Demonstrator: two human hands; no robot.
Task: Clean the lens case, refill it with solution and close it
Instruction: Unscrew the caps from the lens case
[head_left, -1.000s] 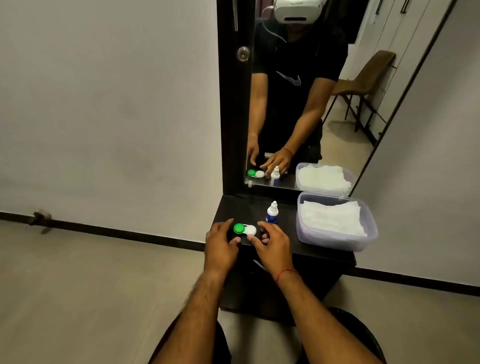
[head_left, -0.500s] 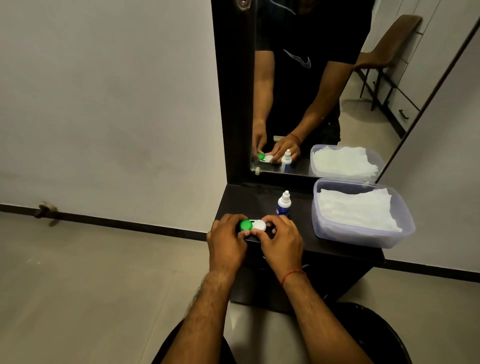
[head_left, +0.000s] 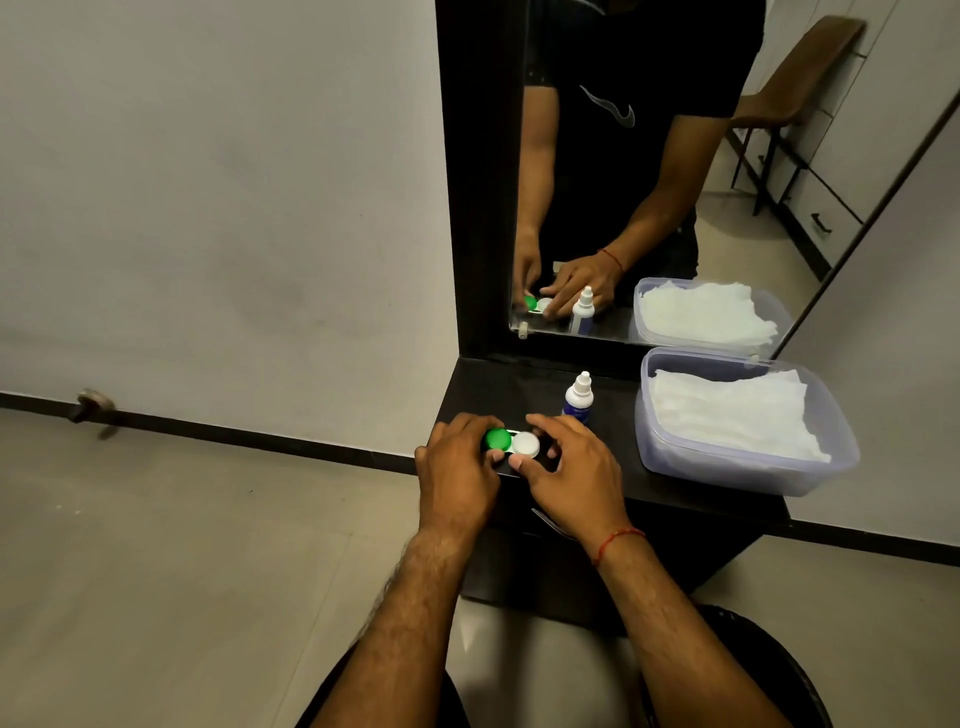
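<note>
The lens case (head_left: 511, 443) lies on the black shelf (head_left: 613, 467) with a green cap on its left well and a white cap on its right well, both caps on. My left hand (head_left: 457, 467) grips the case at the green cap. The thumb and fingers of my right hand (head_left: 571, 470) close around the white cap. A small solution bottle (head_left: 577, 397) with a white top and blue label stands upright just behind my right hand.
A clear plastic tub (head_left: 748, 470) holding folded white tissues sits on the right part of the shelf. A mirror (head_left: 649, 171) rises behind the shelf and reflects the scene. Grey wall stands to the left, tiled floor below.
The view has tilted down and closer. Both hands have stayed on the lens case; my right fingers have spread a little around the white cap.
</note>
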